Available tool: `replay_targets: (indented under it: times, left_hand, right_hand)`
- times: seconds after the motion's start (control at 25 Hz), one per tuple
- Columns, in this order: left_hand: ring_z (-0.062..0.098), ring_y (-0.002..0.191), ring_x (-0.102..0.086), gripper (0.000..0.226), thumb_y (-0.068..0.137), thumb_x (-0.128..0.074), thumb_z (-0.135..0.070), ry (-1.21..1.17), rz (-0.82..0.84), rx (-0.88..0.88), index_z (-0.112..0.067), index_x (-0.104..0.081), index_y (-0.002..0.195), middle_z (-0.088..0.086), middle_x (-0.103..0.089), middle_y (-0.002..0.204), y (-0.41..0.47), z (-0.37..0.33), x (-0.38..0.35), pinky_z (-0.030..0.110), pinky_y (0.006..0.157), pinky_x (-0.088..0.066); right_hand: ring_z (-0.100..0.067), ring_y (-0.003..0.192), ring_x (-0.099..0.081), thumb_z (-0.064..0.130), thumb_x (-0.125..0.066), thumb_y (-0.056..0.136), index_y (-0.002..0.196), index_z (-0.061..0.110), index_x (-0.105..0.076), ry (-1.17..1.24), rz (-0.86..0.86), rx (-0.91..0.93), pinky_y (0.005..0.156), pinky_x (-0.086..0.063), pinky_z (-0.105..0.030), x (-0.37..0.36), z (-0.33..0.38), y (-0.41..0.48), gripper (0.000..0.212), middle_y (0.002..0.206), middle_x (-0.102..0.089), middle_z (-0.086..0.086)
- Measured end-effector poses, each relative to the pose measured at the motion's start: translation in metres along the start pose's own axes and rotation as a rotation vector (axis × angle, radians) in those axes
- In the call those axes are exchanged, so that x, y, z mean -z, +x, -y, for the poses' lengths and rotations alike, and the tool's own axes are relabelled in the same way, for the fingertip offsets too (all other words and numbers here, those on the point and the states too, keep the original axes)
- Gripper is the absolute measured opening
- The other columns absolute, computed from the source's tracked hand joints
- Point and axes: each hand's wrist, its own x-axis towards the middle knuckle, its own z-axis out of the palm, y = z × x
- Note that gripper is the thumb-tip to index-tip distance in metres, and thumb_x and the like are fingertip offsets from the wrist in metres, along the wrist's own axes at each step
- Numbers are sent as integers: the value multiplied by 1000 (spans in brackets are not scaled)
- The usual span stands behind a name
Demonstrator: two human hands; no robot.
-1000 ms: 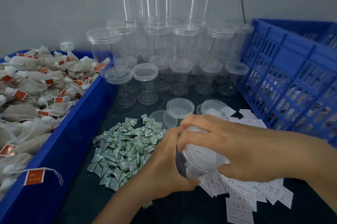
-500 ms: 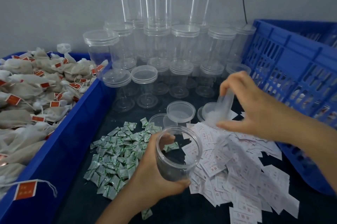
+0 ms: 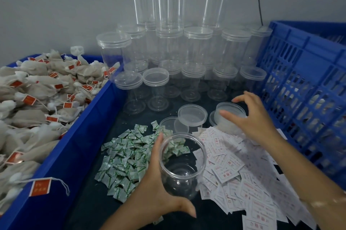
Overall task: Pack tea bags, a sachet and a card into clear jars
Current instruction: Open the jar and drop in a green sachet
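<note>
Head view is showing the left hand reaching in from 6 o'clock, forearm angling up and to the right. Its grip is curling round an open clear jar: the thumb is wrapping the near side low down, and a fingertip is showing at the far rim. The jar is tilting mouth-up toward the camera, with nothing visible inside, and is sitting over the seam between the green sachets at 7 o'clock and the white cards at 5 o'clock.

The right hand is stretching in from 4 o'clock, palm down, wrist over the cards. Its grip is spreading wide, fingers loosely arched around a loose lid at 2 o'clock; whether the fingertips are touching the lid I cannot tell. More lids are lying just beside it on the dark tabletop.

Tea bags are filling the blue bin at 9 o'clock. Capped jars are standing stacked at 12 o'clock, and a blue crate is standing at 3 o'clock.
</note>
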Motion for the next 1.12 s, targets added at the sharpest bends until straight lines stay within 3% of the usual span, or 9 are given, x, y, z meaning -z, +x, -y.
replay_targets:
  times: [0.08,0.16,0.32,0.44,0.56,0.68,0.8,0.96,1.12]
  left_hand:
    - [-22,136,-3,152,32,-82,-65,44,-9,-29,-52,24,140,-38,4,151,-9,-25,9,-4,101,-17]
    - [-18,139,-1,145,37,-75,-76,181,-101,-151,-50,20,144,-39,6,152,-20,-57,23,11,110,-16]
    - [-1,142,-24,76,80,-65,-52,747,-437,-517,-29,-32,145,-23,-30,151,-18,-106,91,18,114,-23]
    - [18,120,-52,31,91,-61,-13,961,-573,-345,-19,-58,121,-5,-58,126,20,-98,161,27,96,-37]
    - [28,116,-53,31,93,-56,-6,1057,-408,288,-13,-58,123,10,-56,132,57,-42,205,36,93,-41]
    - [31,111,-55,24,100,-44,-14,984,-278,540,-7,-62,115,19,-59,125,66,1,219,33,88,-40]
    - [32,105,-57,24,100,-43,-14,1030,-276,573,-11,-65,92,20,-62,115,64,9,226,37,91,-43]
    - [28,98,-59,23,92,-52,-8,1166,-284,392,-17,-68,106,10,-66,111,61,4,225,38,86,-48]
    - [25,95,-53,11,92,-55,-8,1095,-480,337,-18,-60,93,12,-62,114,56,-2,225,37,83,-42]
  right_hand:
    - [-8,139,-36,87,-67,57,117,47,-54,255,187,-2,104,-40,-33,-2,17,-34,74,154,-36,14]
    - [-12,144,-37,92,-74,28,134,41,-48,561,362,-45,109,-43,-33,-18,25,-65,120,154,-40,10]
    - [-2,143,-36,78,-87,7,156,27,-16,616,496,7,110,-39,-18,-62,30,-118,173,158,-33,16]
    - [16,133,-36,58,-95,47,146,64,2,535,417,171,95,-39,-1,-97,33,-137,139,139,-34,42]
    - [4,128,-46,58,-91,53,147,59,-13,571,224,164,98,-50,-24,-108,31,-129,122,129,-45,33]
    - [-3,130,-48,66,-88,57,151,45,-22,561,150,199,100,-45,-13,-118,25,-124,117,136,-47,21]
    - [-7,131,-49,61,-90,60,154,36,-23,590,146,186,99,-42,-8,-124,19,-126,118,138,-49,15]
    - [-4,131,-49,56,-92,61,154,38,-24,610,136,189,96,-44,-7,-124,18,-127,116,137,-50,17]
    - [-1,130,-48,59,-90,61,151,44,-25,590,131,205,97,-41,-5,-121,18,-129,113,136,-50,19]
